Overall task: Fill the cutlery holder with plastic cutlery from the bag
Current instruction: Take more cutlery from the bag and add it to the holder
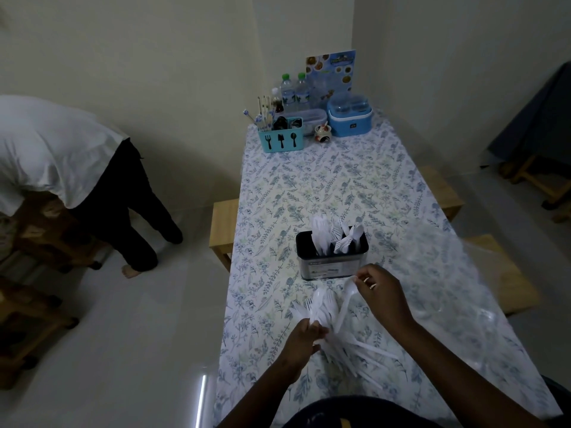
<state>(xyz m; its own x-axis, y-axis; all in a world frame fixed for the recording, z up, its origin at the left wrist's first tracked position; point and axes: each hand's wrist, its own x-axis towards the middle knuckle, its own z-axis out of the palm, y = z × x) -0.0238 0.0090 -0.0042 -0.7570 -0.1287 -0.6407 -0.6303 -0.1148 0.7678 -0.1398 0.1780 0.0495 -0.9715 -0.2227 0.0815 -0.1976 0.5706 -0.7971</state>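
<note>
This looks like a small, plain eatery. A long tabletop (pixel 340 186) under a floral cloth carries a picture menu (pixel 332 72) propped against the wall. Beside the menu are water bottles (pixel 293 91), a sauce bottle (pixel 277 101) and a caddy (pixel 281 140) marked with cutlery signs and holding chopsticks (pixel 264 109). Nearer stands a holder (pixel 332 257) of plastic cutlery (pixel 321 233). Wooden stools (pixel 222 230) flank the tabletop on a pale floor. Another covered table (pixel 537 134) stands at right.

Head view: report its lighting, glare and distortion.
Head view: dim, underexposed throughout; a bright glare streak on the floor; the wide lens bows the table edges; the white cutlery gripped by the left hand smears together, while the spoon pinched by the right hand shows clearly.
</note>
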